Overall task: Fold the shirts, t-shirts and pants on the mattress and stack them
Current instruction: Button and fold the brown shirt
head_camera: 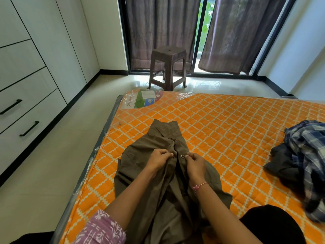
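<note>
An olive-brown button shirt (pixel 139 166) lies lengthwise on the orange patterned mattress (pixel 228 131), collar pointing away from me. My left hand (pixel 159 160) pinches the left edge of the shirt's front opening. My right hand (pixel 196 163) pinches the right edge, just beside a round button (pixel 182 156). The two hands hold the edges close together at mid-chest height of the shirt. At the right edge of the mattress sits a heap with a blue plaid shirt (pixel 309 155) on top of a dark garment (pixel 283 164).
A brown plastic stool (pixel 168 66) stands on the floor beyond the mattress, in front of dark curtains (pixel 158 29). White drawers (pixel 26 103) line the left wall. A printed label (pixel 142 99) sits under plastic at the mattress's far left corner. My dark-clothed knee (pixel 274 224) rests at lower right.
</note>
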`<action>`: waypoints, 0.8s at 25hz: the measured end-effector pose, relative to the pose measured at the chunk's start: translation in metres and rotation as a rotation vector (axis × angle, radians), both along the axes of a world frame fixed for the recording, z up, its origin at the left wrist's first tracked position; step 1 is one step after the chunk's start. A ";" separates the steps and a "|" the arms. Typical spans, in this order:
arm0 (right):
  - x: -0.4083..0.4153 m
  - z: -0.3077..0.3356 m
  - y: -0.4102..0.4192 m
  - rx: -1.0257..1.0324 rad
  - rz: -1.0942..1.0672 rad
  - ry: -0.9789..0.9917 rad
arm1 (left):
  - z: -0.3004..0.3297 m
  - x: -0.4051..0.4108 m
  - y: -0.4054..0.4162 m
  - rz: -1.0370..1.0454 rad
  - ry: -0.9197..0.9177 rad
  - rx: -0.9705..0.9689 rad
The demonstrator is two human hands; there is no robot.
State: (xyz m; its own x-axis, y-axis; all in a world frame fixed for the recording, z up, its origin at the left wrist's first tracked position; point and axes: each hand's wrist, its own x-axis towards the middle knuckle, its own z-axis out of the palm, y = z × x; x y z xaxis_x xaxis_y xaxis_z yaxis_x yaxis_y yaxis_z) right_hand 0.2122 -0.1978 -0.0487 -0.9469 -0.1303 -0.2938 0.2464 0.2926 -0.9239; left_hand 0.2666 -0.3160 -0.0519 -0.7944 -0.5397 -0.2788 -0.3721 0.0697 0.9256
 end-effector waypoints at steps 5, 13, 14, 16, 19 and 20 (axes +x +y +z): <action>0.013 0.020 -0.001 -0.314 0.139 -0.196 | 0.015 0.001 0.006 -0.067 0.058 0.166; 0.012 0.031 -0.003 0.189 0.195 0.301 | 0.018 -0.008 0.009 0.075 -0.065 -0.076; 0.015 0.029 -0.004 0.191 0.230 0.335 | 0.021 -0.008 0.009 0.094 -0.075 -0.123; 0.018 0.027 -0.008 0.180 0.261 0.373 | 0.021 -0.008 0.008 0.131 -0.073 -0.148; 0.016 0.025 -0.008 0.155 0.254 0.369 | 0.022 -0.005 0.003 0.056 -0.072 -0.043; 0.015 0.025 -0.007 0.138 0.245 0.348 | 0.023 -0.003 0.002 0.029 -0.075 0.015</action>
State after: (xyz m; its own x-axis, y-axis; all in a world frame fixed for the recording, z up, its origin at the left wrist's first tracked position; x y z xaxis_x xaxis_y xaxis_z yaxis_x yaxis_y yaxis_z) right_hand 0.2272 -0.2047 -0.0234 -0.9384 -0.3454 0.0068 -0.1646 0.4296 -0.8879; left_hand 0.2635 -0.3139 -0.0284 -0.7550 -0.5578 -0.3447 -0.4418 0.0443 0.8960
